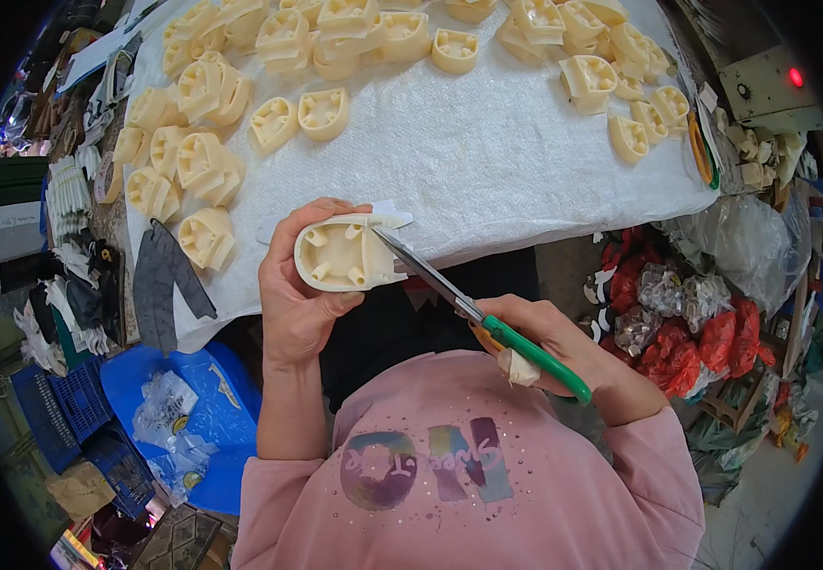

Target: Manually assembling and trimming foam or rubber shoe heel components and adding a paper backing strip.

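Clock directions are taken from the held cream plastic part [337, 258]. Nearest, at between five and six o'clock, is a pink shirt [430, 427]. At four o'clock the right hand [537, 328] has its fingers wrapped around the green handle of a pair of scissors [440, 283], whose tip lies at the part's two o'clock rim; I cannot tell whether it bites. The left hand [286, 290] grips the part from nine o'clock, fingers behind and thumb below, hollow side and inner pegs showing, over the table's near edge. At half past seven, clear bags [169, 408] lie on blue plastic [226, 475]; red bags [706, 342] sit between three and four. Farther off, a white sheet [487, 161] bears cream parts heaped at ten o'clock [212, 90] and at one to two [590, 81].
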Demonstrator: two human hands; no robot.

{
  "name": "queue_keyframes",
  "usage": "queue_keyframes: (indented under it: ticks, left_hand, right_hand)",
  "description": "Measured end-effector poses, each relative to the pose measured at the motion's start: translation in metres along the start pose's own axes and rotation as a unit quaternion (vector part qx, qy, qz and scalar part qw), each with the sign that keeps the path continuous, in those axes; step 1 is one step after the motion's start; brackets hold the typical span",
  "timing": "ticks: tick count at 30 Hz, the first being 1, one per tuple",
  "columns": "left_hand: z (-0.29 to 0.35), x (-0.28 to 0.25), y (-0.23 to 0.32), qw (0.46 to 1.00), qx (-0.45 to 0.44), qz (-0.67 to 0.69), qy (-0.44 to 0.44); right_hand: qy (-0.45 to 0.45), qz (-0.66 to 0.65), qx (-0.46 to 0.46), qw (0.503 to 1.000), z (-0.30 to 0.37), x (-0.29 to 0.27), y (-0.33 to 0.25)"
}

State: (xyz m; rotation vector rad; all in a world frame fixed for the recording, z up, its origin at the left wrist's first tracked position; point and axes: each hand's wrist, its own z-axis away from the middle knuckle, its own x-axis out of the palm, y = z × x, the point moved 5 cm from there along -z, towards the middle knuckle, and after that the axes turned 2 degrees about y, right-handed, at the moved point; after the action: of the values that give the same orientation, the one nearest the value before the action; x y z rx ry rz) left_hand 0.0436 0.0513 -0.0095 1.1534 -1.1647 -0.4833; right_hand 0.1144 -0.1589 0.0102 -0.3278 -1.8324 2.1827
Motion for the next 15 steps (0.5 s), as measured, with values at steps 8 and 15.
queue_keyframes:
  ticks: [8, 15]
  left_hand:
    - [0.0001, -0.0012, -0.0007, 0.998, 0.000, -0.060, 0.009]
    - [0.0012, -0.0002, 0.0019, 0.996, 0.030, -0.082, 0.000]
  right_hand:
    - [0.001, -0.097, 0.040, 0.994, 0.0021, 0.0046, 0.0050]
    - [-0.013, -0.184, 0.101, 0.978, 0.0037, 0.0064, -0.0007]
